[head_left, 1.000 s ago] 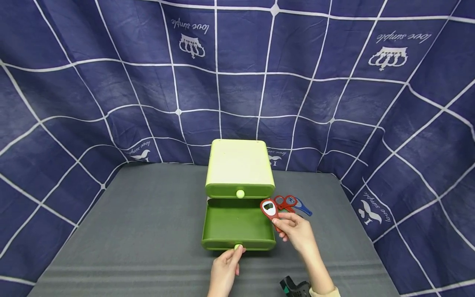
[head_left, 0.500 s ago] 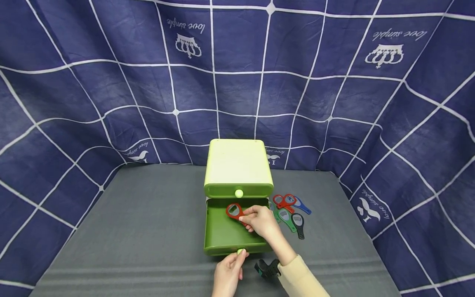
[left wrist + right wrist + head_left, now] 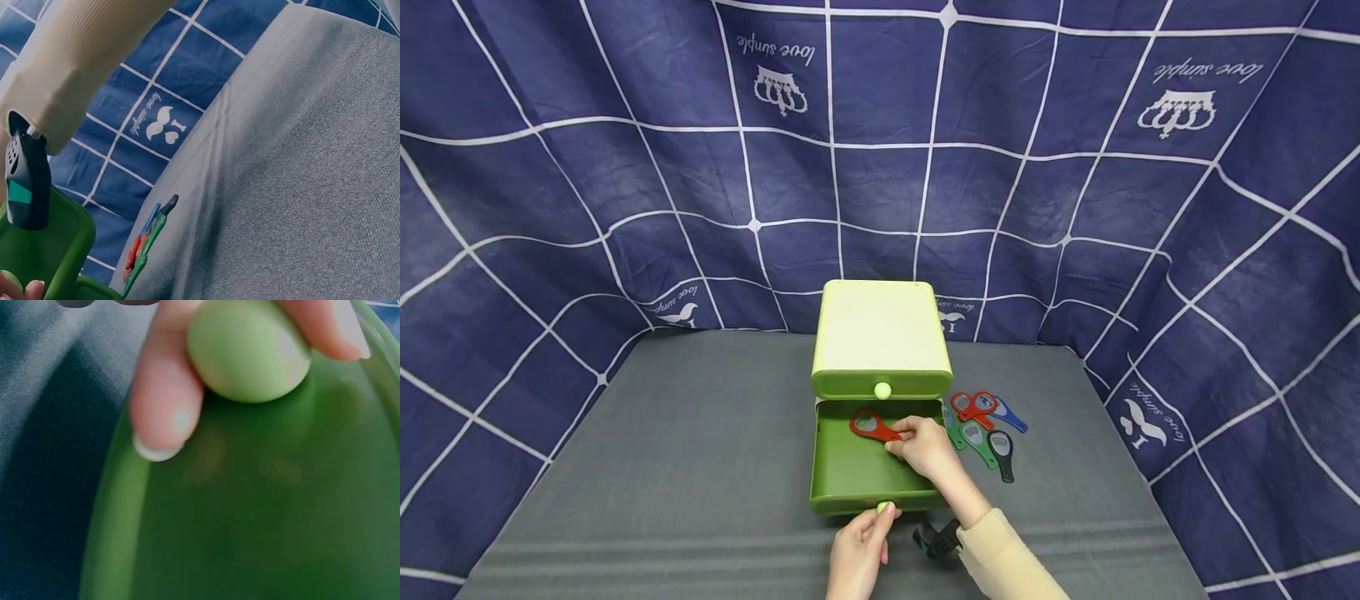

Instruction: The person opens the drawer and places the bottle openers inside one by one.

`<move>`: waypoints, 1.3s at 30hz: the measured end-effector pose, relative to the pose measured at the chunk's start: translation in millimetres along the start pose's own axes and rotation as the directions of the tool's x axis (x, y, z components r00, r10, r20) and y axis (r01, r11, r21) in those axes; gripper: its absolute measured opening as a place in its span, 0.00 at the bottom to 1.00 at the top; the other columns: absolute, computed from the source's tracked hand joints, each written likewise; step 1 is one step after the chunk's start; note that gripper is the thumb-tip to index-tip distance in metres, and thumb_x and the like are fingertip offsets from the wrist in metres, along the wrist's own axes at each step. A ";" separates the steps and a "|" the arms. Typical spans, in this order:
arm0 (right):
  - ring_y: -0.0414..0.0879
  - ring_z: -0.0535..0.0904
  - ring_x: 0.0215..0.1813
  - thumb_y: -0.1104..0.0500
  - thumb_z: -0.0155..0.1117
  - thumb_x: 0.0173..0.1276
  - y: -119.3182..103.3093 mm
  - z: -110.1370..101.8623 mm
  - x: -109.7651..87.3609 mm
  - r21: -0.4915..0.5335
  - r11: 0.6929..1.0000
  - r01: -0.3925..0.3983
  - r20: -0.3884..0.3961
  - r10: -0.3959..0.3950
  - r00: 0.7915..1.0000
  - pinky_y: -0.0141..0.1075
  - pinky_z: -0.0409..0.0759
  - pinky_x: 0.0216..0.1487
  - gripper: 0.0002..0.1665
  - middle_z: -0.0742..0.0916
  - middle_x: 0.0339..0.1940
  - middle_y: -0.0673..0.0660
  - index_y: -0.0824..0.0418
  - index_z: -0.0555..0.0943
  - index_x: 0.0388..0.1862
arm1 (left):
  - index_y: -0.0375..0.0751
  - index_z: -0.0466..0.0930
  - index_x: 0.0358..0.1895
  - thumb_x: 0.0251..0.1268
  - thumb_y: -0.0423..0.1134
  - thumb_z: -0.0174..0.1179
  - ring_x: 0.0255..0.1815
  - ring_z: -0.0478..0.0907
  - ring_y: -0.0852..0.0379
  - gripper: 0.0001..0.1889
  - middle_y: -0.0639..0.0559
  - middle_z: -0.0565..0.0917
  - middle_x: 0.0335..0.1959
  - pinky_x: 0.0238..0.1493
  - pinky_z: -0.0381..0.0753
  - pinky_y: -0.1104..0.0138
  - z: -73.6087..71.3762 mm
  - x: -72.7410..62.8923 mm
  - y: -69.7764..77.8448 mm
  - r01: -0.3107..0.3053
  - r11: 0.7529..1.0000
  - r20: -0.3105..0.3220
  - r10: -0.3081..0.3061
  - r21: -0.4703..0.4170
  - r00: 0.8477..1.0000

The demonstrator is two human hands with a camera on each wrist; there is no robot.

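Observation:
My left hand (image 3: 856, 554) pinches the pale green round knob (image 3: 882, 507) of the pulled-out lower drawer (image 3: 850, 479). This green drawer belongs to a small light-green cabinet (image 3: 883, 329). Over the drawer's inside, my right hand (image 3: 925, 450) pinches the handle of a red bottle opener (image 3: 881, 433); its round head points left. Part of that handle is hidden by the fingers. In the right wrist view, fingertips (image 3: 165, 403) lie on either side of the knob (image 3: 247, 353). Fingertips (image 3: 32, 291) also show by the knob in the left wrist view's lower left corner.
Right of the drawer lie several bottle openers: red (image 3: 982, 404), blue (image 3: 1011, 414), green (image 3: 979, 442) and black (image 3: 1002, 454). The upper drawer (image 3: 850, 385) is closed. A black wrist device (image 3: 934, 542) hangs at my right wrist. Blue checked cloth (image 3: 880, 192) surrounds the grey table (image 3: 715, 467).
My right hand has carried the red bottle opener leftward from beside the drawer to over its inside; lately its head has swung a little further left. My left hand stays on the knob.

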State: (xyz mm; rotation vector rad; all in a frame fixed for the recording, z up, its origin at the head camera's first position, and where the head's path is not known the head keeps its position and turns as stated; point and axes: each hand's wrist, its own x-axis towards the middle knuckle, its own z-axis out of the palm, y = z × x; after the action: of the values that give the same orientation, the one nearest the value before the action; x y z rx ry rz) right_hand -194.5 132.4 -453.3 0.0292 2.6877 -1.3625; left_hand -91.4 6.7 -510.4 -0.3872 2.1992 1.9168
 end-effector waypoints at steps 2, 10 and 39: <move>0.49 0.86 0.37 0.61 0.73 0.60 2.0 -1.4 0.7 -0.005 1.000 -0.002 -0.003 0.002 1.000 0.39 0.81 0.35 0.23 0.89 0.40 0.62 0.68 0.82 0.53 | 0.41 0.88 0.43 0.65 0.61 0.59 0.12 0.59 0.62 0.26 0.59 0.69 0.08 0.16 0.57 0.71 -0.3 -0.1 0.4 0.001 1.000 0.000 -0.001 0.000 1.000; 0.56 0.86 0.47 0.57 0.70 0.64 2.1 -15.7 -2.6 0.065 0.997 -0.037 0.016 0.036 0.999 0.46 0.82 0.45 0.27 0.87 0.50 0.65 0.69 0.79 0.59 | 0.42 0.88 0.42 0.65 0.59 0.60 0.11 0.57 0.64 0.22 0.59 0.69 0.08 0.15 0.55 0.72 -1.0 1.2 -0.3 -0.042 0.999 -0.014 0.042 -0.018 0.999; 0.68 0.78 0.46 0.56 0.71 0.59 144.2 -73.0 -7.8 -0.080 0.914 -0.398 -0.417 0.332 0.846 0.56 0.75 0.47 0.22 0.82 0.43 0.74 0.74 0.76 0.41 | 0.38 0.88 0.40 0.65 0.51 0.64 0.12 0.63 0.67 0.18 0.55 0.77 0.11 0.20 0.63 0.73 -12.5 7.4 3.6 -0.073 0.997 0.071 0.074 -0.012 0.995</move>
State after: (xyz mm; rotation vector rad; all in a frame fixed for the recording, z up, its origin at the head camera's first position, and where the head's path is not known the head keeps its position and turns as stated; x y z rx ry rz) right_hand -183.6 277.0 -525.2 0.8479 2.8854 -1.1053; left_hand -99.3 -5.7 -507.6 -0.2383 2.1882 1.9468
